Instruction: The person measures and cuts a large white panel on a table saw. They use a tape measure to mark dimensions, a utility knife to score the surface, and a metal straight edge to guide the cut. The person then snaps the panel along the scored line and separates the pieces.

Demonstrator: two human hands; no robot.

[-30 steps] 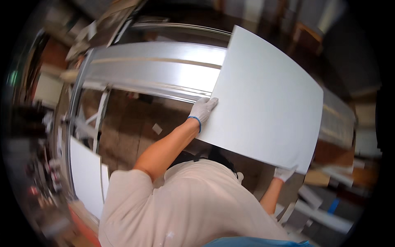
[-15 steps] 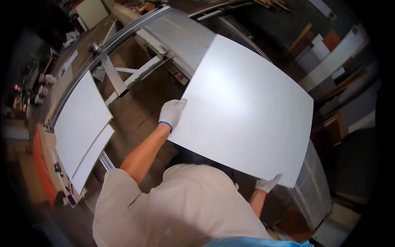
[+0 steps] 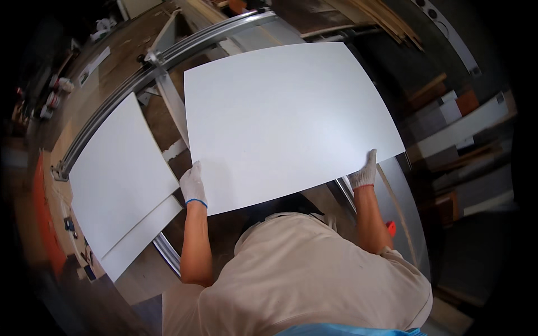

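A large white board [image 3: 286, 112] is held up in front of me by both hands. My left hand [image 3: 193, 183], in a pale knitted glove with a blue cuff, grips its near left edge. On the near right edge my right hand [image 3: 364, 171], gloved with a red cuff, closes with the thumb lying on top. The fingers of both hands are partly hidden beneath the board. To the left lie stacked white boards [image 3: 120, 179], the lower one showing past the upper. The held board covers part of the grey metal saw table [image 3: 400, 193].
A metal rail [image 3: 112, 103] runs along the left side, with a crossbar [image 3: 168, 101] joining it. Wood strips [image 3: 381, 19] lie at the far right. Offcuts and panels [image 3: 465, 126] are stacked on the right. Small tools rest on a wooden ledge [image 3: 67, 210] at left.
The board has swung left and turned, so its near edge now faces me. My right hand has moved up and forward with it; my left hand has shifted left and nearer.
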